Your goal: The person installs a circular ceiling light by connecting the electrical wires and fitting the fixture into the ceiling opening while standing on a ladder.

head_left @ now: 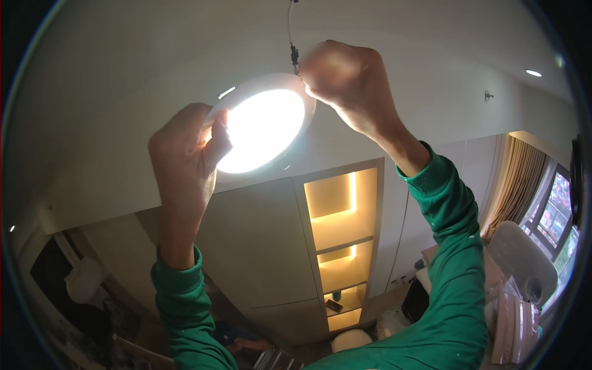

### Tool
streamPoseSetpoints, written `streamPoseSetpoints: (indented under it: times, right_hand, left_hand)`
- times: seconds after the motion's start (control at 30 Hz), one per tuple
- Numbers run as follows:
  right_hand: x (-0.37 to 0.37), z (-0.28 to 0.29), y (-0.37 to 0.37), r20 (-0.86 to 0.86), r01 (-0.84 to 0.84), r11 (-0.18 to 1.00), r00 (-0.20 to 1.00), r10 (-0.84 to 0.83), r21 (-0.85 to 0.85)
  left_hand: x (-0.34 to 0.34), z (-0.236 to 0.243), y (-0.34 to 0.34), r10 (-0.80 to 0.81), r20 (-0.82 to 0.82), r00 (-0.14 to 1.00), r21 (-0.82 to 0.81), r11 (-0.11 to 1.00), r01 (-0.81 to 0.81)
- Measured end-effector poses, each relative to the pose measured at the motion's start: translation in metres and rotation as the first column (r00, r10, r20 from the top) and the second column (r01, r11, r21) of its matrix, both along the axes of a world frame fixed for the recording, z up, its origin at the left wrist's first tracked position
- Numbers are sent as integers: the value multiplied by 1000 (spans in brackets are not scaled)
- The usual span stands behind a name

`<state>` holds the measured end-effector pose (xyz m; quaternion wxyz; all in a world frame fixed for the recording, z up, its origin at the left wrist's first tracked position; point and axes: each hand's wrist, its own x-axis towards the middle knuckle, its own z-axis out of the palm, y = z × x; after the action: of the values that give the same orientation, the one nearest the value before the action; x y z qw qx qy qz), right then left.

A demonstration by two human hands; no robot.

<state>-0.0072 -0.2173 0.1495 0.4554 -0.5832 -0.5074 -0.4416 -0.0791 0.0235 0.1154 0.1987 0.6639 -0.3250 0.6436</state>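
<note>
Overhead, a round downlight (265, 132) is lit brightly and hangs tilted below the ceiling. My left hand (185, 148) is closed on its left rim, with the thumb over the glowing face. At the upper right rim, my right hand (348, 77) is closed, its fingertips against the edge; the hand's upper part is blurred. A thin cable with a black connector (294, 54) runs up from the light beside my right fingers. Spring clips (227, 92) stick out at the light's edge. Green sleeves cover both my forearms.
A small sprinkler head (488, 95) and another lit downlight (534, 73) are on the ceiling. Below stand pale cabinet doors (253, 240) and a warmly lit shelf niche (342, 225). Right of them are a curtain (515, 179), a window (555, 203), a chair (524, 253) and piled goods.
</note>
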Motion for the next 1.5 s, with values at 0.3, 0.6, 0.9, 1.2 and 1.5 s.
streamPoseSetpoints:
  times: [0.3, 0.6, 0.9, 1.2, 1.5]
  right_hand:
    - [8, -4, 3, -31, -98, 993, 994, 100, 71]
    - [17, -12, -5, -93, -98, 986, 990, 110, 132]
    - [24, -29, -7, -158, -95, 981, 980, 122, 167]
    - [60, -50, -21, -178, -154, 962, 964, 196, 227]
    - [47, -48, -8, -10, -125, 987, 992, 126, 96]
  left_hand:
    - [0, 0, 4, -89, -53, 995, -80, 993, 85]
    - [7, -2, 23, -237, -116, 964, -144, 965, 220]
    - [3, -3, 22, -133, -90, 987, -151, 981, 119]
    - [4, 2, 44, 22, 87, 996, -207, 978, -4]
    - [4, 2, 56, 180, 113, 977, -156, 975, -161]
